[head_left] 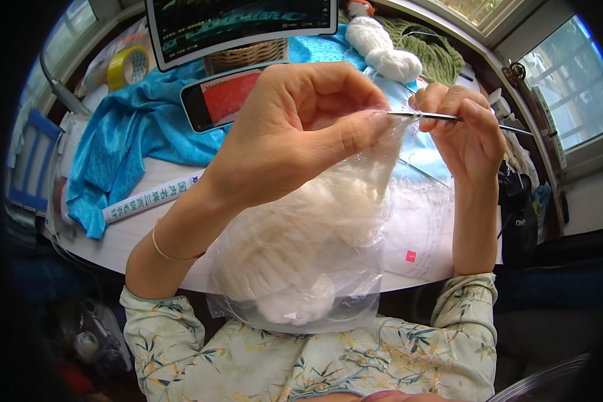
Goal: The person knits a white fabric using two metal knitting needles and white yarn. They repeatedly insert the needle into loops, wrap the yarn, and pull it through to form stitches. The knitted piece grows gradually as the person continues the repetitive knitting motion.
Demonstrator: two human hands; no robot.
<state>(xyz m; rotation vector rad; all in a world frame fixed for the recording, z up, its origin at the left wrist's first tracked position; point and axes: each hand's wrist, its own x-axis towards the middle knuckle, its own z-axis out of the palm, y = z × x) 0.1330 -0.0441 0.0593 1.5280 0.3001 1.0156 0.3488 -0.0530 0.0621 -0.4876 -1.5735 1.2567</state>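
My left hand (294, 135) pinches the top edge of a fine cream knitted piece (391, 145) between thumb and forefinger. A thin metal knitting needle (442, 117) runs from this pinch to the right, with a few light loops around it. Its shaft passes through the fingers of my right hand (465, 130), which grips it near the loops. Below hangs another thin needle (424, 173), slanting down to the right. The knit drapes over a clear plastic bag (354, 306) filled with cream yarn (276, 251). My left fingers hide part of the knit's edge.
A tablet (241, 30) stands before a wicker basket (246, 53), with a phone (226, 98) nearer me. Blue cloth (145, 130), a printed white tube (151, 198) and yellow tape (125, 69) lie left. White yarn skeins (382, 47) and green knitting (422, 47) sit behind my hands.
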